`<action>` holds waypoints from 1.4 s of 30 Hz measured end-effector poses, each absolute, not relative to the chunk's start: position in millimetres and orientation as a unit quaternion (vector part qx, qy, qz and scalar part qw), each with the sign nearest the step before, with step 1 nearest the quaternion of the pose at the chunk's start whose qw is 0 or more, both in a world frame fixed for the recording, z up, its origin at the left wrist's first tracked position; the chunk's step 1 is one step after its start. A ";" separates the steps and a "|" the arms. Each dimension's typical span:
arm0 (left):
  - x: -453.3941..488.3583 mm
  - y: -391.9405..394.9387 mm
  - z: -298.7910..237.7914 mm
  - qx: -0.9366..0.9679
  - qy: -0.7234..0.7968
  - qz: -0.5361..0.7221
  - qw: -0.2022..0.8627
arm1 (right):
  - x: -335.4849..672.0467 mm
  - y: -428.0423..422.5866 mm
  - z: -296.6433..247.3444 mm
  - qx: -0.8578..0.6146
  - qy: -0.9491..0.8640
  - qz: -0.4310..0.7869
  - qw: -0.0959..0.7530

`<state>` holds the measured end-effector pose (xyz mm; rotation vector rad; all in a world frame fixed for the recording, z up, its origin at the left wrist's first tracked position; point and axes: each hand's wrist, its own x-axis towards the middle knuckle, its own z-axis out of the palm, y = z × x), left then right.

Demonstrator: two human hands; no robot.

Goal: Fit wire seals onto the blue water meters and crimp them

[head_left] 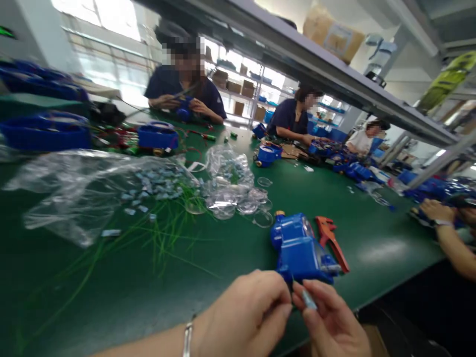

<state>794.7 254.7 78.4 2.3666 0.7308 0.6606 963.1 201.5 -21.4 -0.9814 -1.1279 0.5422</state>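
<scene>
A blue plastic device (pixel 299 248) with a clear window lies on the green table (pixel 208 277), just beyond my hands. My left hand (pixel 247 312) is closed in a pinch at the device's near corner. My right hand (pixel 332 320) is closed too, pinching a small light-blue seal piece (pixel 308 299) between thumb and finger. The two hands touch at the fingertips. A red-orange pliers tool (pixel 330 240) lies right of the device.
A clear plastic bag (pixel 85 193) with several small grey-blue pieces and thin green wires (pixel 163 238) lies to the left. Clear round lenses (pixel 226 206) sit mid-table. Co-workers sit across the table; another person's arm (pixel 451 238) rests at the right edge.
</scene>
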 end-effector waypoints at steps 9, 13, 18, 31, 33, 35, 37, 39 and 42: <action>801.8 261.4 65.5 0.894 0.244 0.231 0.297 | 947.7 207.8 -1.3 -0.330 -0.465 0.364 0.736; 802.0 261.5 65.0 0.895 0.251 0.241 0.280 | 949.1 206.3 -3.7 -0.325 -0.489 0.347 0.731; 802.3 260.7 60.6 0.901 0.244 0.243 0.263 | 951.5 206.2 -5.6 -0.328 -0.534 0.313 0.714; 802.5 255.7 57.8 0.889 0.266 0.256 0.272 | 950.1 199.2 -16.5 -0.399 -0.560 0.186 0.702; 803.2 254.6 55.8 0.873 0.279 0.273 0.292 | 947.2 200.5 -14.0 -0.384 -0.544 0.219 0.714; 804.2 253.4 52.8 0.861 0.282 0.296 0.302 | 943.9 202.6 -9.0 -0.364 -0.530 0.248 0.725; 805.2 252.2 49.4 0.853 0.273 0.323 0.306 | 941.1 204.4 -4.5 -0.354 -0.521 0.268 0.729; 806.0 251.6 46.4 0.843 0.264 0.344 0.317 | 939.4 204.9 -3.4 -0.351 -0.521 0.272 0.729; 805.4 252.8 45.5 0.821 0.253 0.331 0.391 | 939.6 203.7 -8.4 -0.358 -0.538 0.244 0.723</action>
